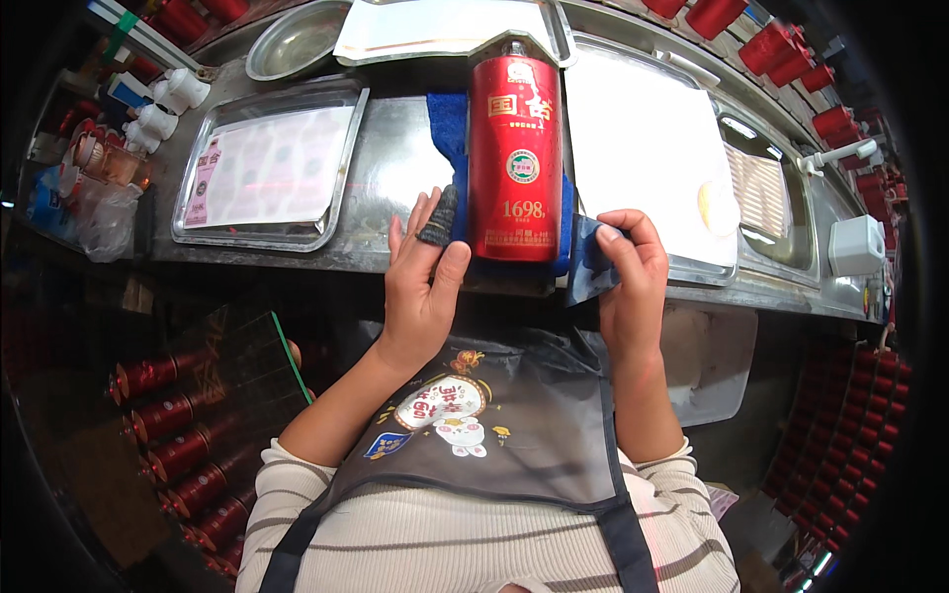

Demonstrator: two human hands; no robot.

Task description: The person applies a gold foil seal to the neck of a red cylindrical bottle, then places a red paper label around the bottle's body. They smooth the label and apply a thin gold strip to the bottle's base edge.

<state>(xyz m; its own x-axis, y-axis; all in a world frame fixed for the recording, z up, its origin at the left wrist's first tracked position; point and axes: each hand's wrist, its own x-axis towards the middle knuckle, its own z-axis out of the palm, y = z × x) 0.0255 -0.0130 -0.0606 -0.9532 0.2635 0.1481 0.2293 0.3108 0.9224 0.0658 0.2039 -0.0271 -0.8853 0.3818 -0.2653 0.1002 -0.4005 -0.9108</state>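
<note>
A red cylindrical bottle [514, 178] with gold and white printing lies on a blue cloth [450, 128] on the metal worktop, its neck pointing away from me. Beside the bottle's lower left is my left hand [420, 287]; its fingers are stretched out and hold nothing, and a dark knitted sleeve [442, 217] covers one finger. To the right of the bottle, my right hand [633, 272] pinches a thin, flat dark-blue piece [590, 265] between thumb and fingers. Whether this piece is film or a flexible scraper I cannot tell.
On the left a metal tray [341, 188] holds printed label sheets [277, 168]. White sheets [643, 148] cover another tray on the right, near a sink [791, 259] and a white plastic jug [856, 245]. Behind stands a metal bowl [297, 40]. Racked red bottles [168, 420] flank me.
</note>
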